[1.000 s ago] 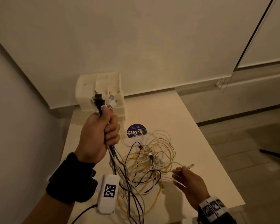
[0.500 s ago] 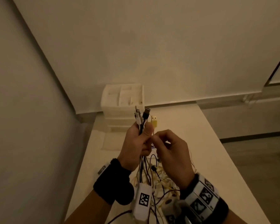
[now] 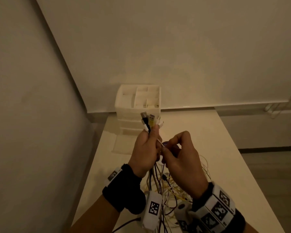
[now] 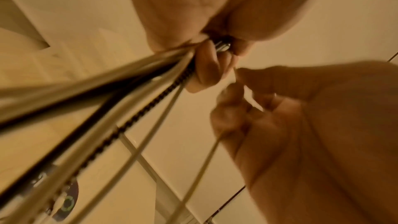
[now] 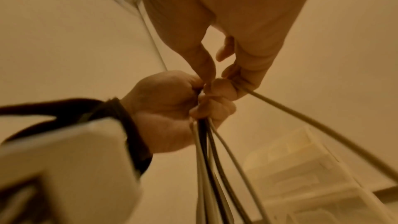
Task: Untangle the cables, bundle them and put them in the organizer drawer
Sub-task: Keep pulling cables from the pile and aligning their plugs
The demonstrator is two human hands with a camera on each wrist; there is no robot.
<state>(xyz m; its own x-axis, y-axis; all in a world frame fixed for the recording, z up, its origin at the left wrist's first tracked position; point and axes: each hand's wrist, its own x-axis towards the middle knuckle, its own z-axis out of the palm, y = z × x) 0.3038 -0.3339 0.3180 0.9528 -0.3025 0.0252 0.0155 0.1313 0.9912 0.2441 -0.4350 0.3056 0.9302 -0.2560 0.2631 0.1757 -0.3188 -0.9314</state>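
Observation:
My left hand (image 3: 147, 147) is raised over the table and grips a bundle of cables (image 3: 155, 175). Their plug ends (image 3: 150, 121), black, white and yellow, stick up above the fist. My right hand (image 3: 169, 149) pinches one thin white cable (image 3: 160, 143) right beside the left fingers. In the right wrist view that white cable (image 5: 318, 122) trails away from my right hand (image 5: 217, 72), next to my left hand (image 5: 170, 105). The rest of the tangle (image 3: 173, 192) lies on the table under my wrists. The white organizer drawer (image 3: 138, 105) stands at the table's far left corner.
The white table (image 3: 225, 165) runs along a wall on the left, with its right edge open to the floor. A flat white pad (image 3: 121, 145) lies in front of the organizer. A purple round sticker (image 3: 165, 144) shows between my hands.
My right hand rose from the table to the left hand and now pinches a white cable there. A yellow plug has joined the plug ends above my left fist.

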